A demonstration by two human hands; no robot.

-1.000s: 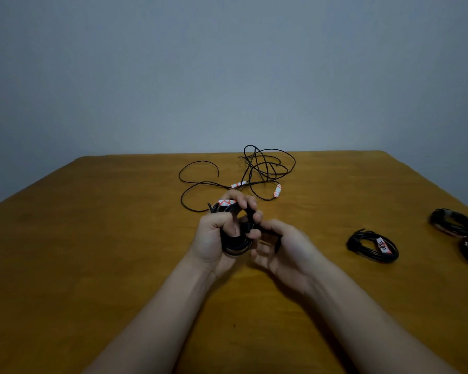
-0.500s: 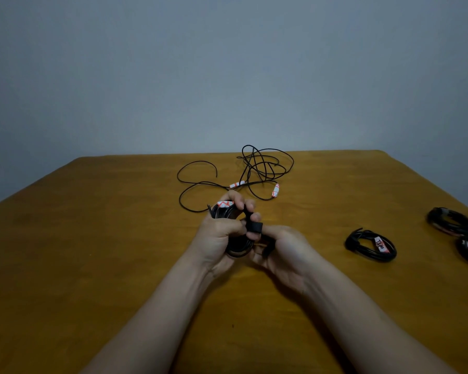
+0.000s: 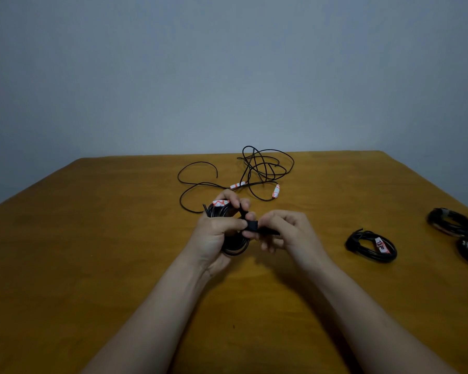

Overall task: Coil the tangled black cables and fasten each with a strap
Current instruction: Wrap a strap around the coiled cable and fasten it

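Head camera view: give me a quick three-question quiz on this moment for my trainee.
1. True or false: the tangled cable at the far side of the table is already coiled.
2. What does the left hand grip? A) a coiled black cable B) scissors C) a tape roll
3. How many finished coils lie on the table's right side?

Key:
1. False. It lies loose.
2. A. The right hand pinches the black strap at that coil.
3. Three.
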